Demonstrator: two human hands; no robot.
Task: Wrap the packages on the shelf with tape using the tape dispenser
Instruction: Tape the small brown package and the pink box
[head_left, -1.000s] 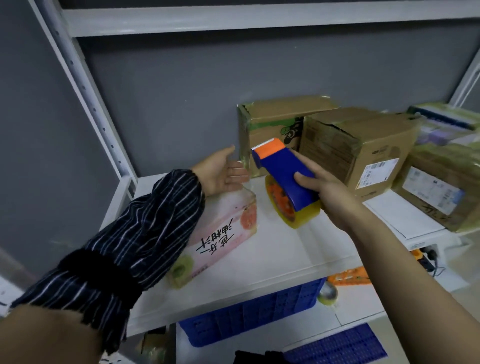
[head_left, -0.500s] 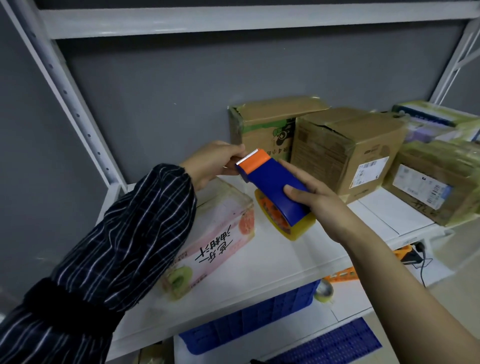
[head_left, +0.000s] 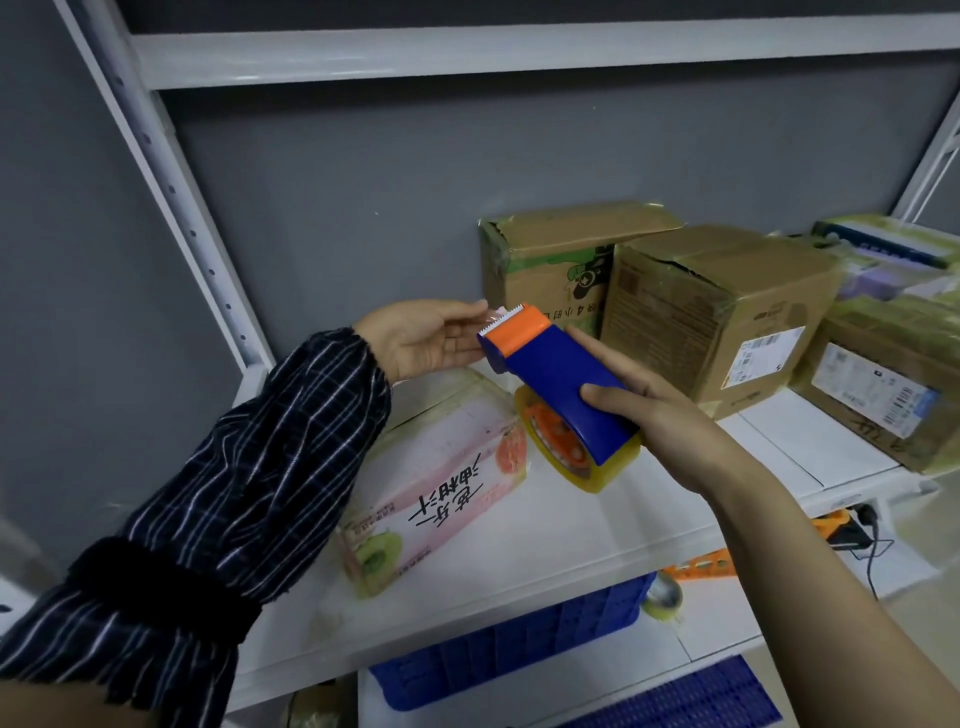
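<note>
Right now the right hand (head_left: 670, 421) wraps around the blue tape dispenser (head_left: 561, 379), held above the shelf (head_left: 571, 525) with its toothed orange edge tilted up-left. The left hand (head_left: 421, 338) meets that edge, thumb and fingers at the loose tape end; whether they pinch it I cannot tell. A pink box (head_left: 441, 483) lies below, near the front lip. Brown boxes (head_left: 727, 312) crowd the back right.

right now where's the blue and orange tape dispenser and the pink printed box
blue and orange tape dispenser (head_left: 558, 374): head view, blue top cover
pink printed box (head_left: 439, 454): head view, top face
</note>
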